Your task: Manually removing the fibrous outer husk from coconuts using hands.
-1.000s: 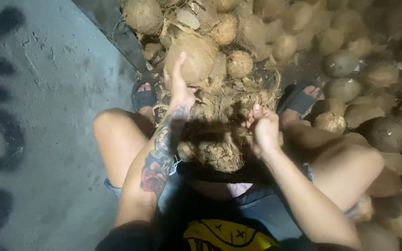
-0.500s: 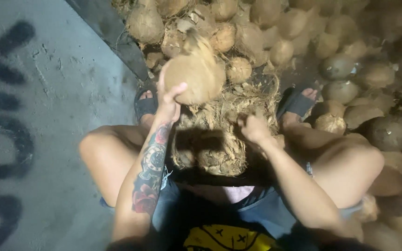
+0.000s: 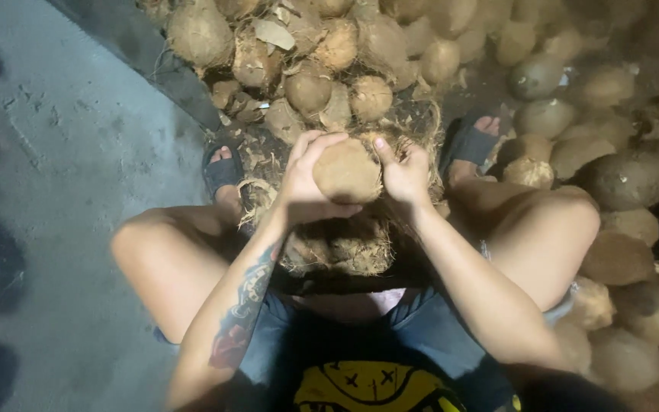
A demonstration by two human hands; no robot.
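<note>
The person sits low with knees spread, and both hands grip one brown coconut (image 3: 346, 172) held up in front, above the heap of loose husk fibre (image 3: 337, 248) between the legs; the left hand (image 3: 305, 181) wraps the coconut's left side with fingers curled over the top and thumb beneath; the right hand (image 3: 404, 172) closes on its right side, fingertips pressed to the shell. Behind it lies a pile of coconuts (image 3: 322, 53), some still shaggy, and more coconuts (image 3: 619, 179) bank up along the right; a sandalled foot (image 3: 223, 172) rests at the left, another (image 3: 470, 141) at the right, and the grey concrete floor (image 3: 55, 229) runs off left. To handle it well, I judge the grip should stay even on both sides, palms firm against the round shell so it cannot roll; keep it over the fibre heap and clear of the toes; fingers should work at any clinging strands, not the smooth shell.
</note>
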